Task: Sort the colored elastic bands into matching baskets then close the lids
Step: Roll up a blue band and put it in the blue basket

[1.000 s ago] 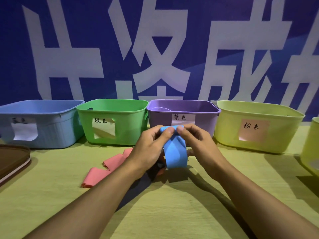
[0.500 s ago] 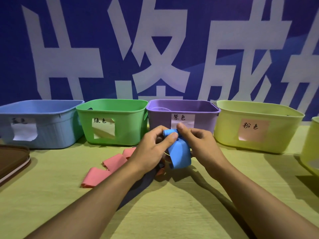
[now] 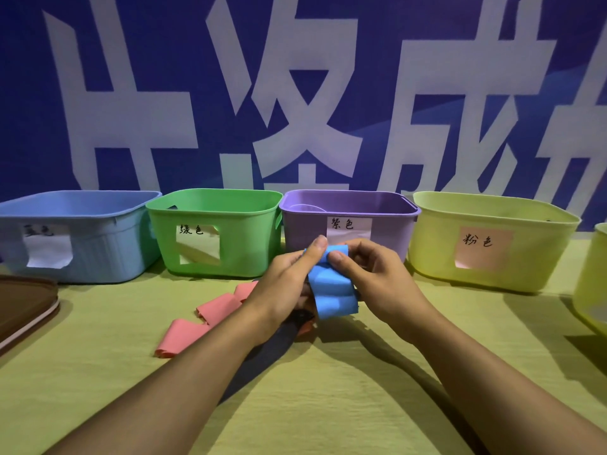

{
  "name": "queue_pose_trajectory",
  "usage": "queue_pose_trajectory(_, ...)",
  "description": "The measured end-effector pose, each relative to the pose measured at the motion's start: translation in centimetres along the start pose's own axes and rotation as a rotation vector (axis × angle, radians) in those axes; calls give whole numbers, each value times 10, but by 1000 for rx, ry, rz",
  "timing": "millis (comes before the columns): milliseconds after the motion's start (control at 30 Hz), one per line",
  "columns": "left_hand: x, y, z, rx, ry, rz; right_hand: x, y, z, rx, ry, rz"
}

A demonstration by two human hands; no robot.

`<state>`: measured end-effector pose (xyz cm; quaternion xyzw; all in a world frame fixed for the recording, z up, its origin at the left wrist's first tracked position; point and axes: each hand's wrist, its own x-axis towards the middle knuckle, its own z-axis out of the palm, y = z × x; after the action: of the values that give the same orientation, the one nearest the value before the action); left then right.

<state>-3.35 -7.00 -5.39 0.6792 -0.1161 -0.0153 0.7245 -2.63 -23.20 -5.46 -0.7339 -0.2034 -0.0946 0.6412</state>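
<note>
Both hands, left hand [image 3: 284, 284] and right hand [image 3: 377, 280], are pinching a soft, flat, folded blue band [image 3: 331, 290] near the smooth purple basket [image 3: 348, 224], above the pink bands [image 3: 210, 310]

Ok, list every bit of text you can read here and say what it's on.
"绿色": paper label on the green basket.
"紫色": paper label on the purple basket.
"粉色": pink label on the yellow-green basket.
Blue basket label: smudged, only "色" guessable.
Backdrop: large white characters, cropped, not readable whole.
</note>
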Motion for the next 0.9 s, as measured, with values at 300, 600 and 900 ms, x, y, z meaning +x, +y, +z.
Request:
queue_pose_trajectory(300,-2,1,1,38,83,17,0,1,-1,38,-17,-21)
queue_pose_trajectory(600,2,-4,-2,114,90,136,-3,-7,-2,178,-45,158)
queue_pose_trajectory(900,2,-5,-1,159,105,158,-4,-9,-1,94,-1,166)
